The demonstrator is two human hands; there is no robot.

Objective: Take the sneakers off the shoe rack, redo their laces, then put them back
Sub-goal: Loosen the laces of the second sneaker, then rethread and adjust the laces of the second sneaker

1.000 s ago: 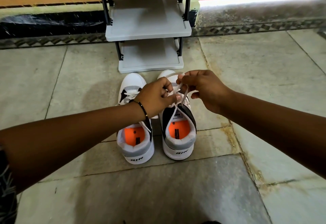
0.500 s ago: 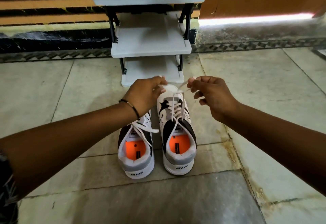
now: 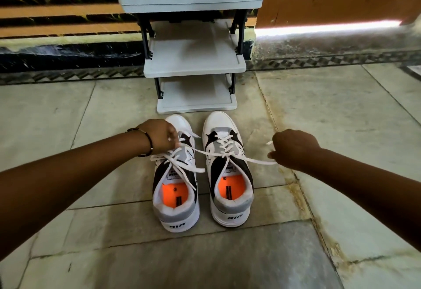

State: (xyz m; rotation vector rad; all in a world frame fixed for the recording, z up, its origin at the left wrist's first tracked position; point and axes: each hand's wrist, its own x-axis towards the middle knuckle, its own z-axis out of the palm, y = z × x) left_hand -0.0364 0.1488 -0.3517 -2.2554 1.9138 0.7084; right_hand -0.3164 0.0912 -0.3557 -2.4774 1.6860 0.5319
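Two white, grey and black sneakers stand side by side on the tiled floor, heels toward the near edge, toes just short of the grey shoe rack at the far side. The left sneaker and the right sneaker both show orange insoles.

The left hand hovers over the toe half of the left sneaker, fingers closed around one end of the right sneaker's lace. The right hand is to the right of the right sneaker, curled shut on the other end, a short tip of which sticks out past the knuckles. The lace is drawn out straight between the two hands, crossing the upper eyelets of the right sneaker. The left sneaker's laces lie loose across its tongue, apparently untied, though the hand hides part of them. A dark bracelet circles the left wrist.
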